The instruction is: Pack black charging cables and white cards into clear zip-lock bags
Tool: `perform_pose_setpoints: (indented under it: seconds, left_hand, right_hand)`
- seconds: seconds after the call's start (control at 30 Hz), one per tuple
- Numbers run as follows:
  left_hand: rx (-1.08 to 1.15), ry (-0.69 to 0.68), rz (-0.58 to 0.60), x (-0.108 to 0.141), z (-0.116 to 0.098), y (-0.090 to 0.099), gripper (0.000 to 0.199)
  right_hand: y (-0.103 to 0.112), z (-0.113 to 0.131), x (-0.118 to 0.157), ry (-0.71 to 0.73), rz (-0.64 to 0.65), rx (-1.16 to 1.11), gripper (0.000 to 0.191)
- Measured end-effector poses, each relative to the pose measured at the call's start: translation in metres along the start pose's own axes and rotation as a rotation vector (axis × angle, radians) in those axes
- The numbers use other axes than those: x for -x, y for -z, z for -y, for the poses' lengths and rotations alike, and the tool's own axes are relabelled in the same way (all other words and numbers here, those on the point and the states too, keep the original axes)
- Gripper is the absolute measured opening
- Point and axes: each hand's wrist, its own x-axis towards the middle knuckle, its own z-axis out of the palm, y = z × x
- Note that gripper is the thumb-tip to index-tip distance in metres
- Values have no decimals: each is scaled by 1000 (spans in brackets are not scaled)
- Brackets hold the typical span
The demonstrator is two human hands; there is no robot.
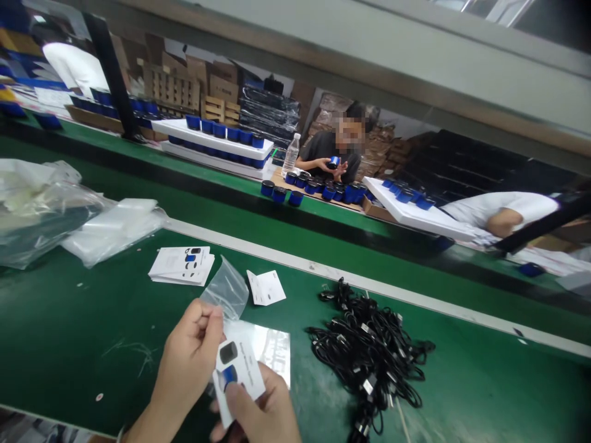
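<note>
My left hand (189, 347) pinches a clear plastic bag (228, 286) between thumb and fingers, and the bag stands up from the grip. My right hand (265, 409) holds a white printed leaflet (249, 366), its thumb lying across the picture of a blue cylinder. The leaflet's upper left edge meets my left fingertips. Behind the leaflet, a shiny clear bag (277, 354) reaches out to the right; what it rests on is hard to tell. A folded leaflet (268, 287) stands partly open on the green table just beyond. A stack of leaflets (180, 266) lies to its left.
A heap of black cables (369, 344) lies on the right. Clear plastic bags (117, 227) are piled at the left. Past a pale strip (295, 264), a co-worker (330, 151) holds a blue cylinder with a black top; several more stand by white foam trays (221, 132).
</note>
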Motion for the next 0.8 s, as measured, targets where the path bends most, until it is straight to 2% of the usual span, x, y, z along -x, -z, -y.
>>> perform_pose_setpoints:
  seconds: [0.03, 0.07, 0.13, 0.2, 0.23, 0.3, 0.4, 0.53, 0.63, 0.7, 0.8]
  left_hand:
    - [-38, -22, -3, 0, 0, 1, 24]
    - [-78, -49, -8, 1, 0, 1, 24]
    - [-149, -116, -13, 4, -3, 1, 22]
    - [-198, -190, -7, 8, -7, 1, 20]
    - [-215, -224, -6, 10, -9, 1, 20]
    - [-243, -276, -8, 13, -12, 1, 22]
    - [-372, -387, -39, 17, -14, -1, 25]
    - [-543, -575, -4, 24, -12, -7, 33]
    - [-514, -569, 100, 29, -9, -10, 34]
    - [-471, -531, 156, 29, -8, -10, 32]
    - [-400, -544, 190, 27, -5, -7, 29]
  right_hand:
    - [4, 1, 1, 60, -64, 89, 30]
    - [8, 3, 3, 190, -154, 217, 26]
    - [17, 8, 6, 542, -318, 516, 24]
    - [24, 15, 8, 842, -388, 793, 20]
    - [27, 17, 9, 932, -403, 912, 19]
    - [30, 22, 10, 1013, -428, 1087, 19]
    - [32, 23, 7, 989, -476, 1172, 22]
    - [30, 21, 2, 814, -434, 1130, 25]
    - [30, 22, 3, 675, -383, 1016, 26]
    - [32, 27, 6, 602, -292, 883, 20]
    - [38, 37, 11, 519, -141, 741, 18]
